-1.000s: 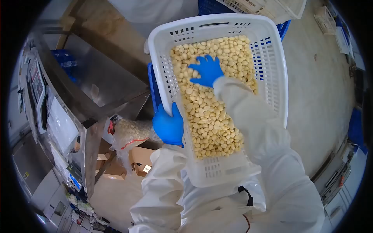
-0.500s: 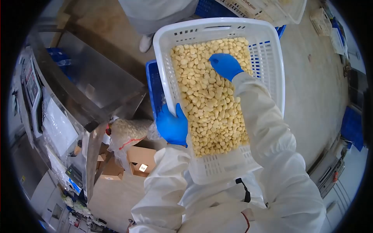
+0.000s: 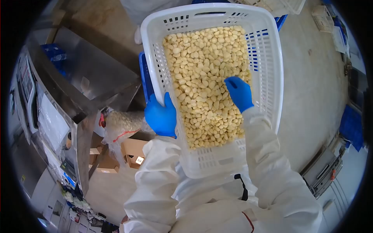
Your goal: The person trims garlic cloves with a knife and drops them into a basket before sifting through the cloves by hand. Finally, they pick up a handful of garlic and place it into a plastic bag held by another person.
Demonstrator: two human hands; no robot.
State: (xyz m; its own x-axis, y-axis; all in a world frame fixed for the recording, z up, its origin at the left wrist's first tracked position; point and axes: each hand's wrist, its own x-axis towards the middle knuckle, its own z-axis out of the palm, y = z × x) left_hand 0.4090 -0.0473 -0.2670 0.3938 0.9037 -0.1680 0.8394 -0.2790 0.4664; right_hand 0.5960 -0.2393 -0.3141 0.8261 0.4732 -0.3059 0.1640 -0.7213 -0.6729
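A white perforated basket (image 3: 275, 77) holds a thick layer of pale yellow, bean-like pieces (image 3: 202, 81). My left hand (image 3: 161, 116), in a blue glove, grips the basket's left rim, with the thumb toward the inside and the fingers outside. Over the right part of the pieces is my right hand (image 3: 239, 93), also gloved in blue. Its fingers are curled together and point up and left; whatever they hold, if anything, is hidden. The near end of the basket is against my white clothing.
A blue crate (image 3: 144, 73) shows beneath the basket's left side. Metal equipment (image 3: 97, 66) stands at left, above a clear bag of pale pieces (image 3: 120, 126) and open cardboard boxes (image 3: 134, 149). Another person in white (image 3: 145, 9) stands beyond the basket. Light crates (image 3: 322, 18) lie at upper right.
My right hand has moved down and toward the right over the pieces. The basket and my left hand appear farther left and slightly higher in view, and the surroundings have shifted too.
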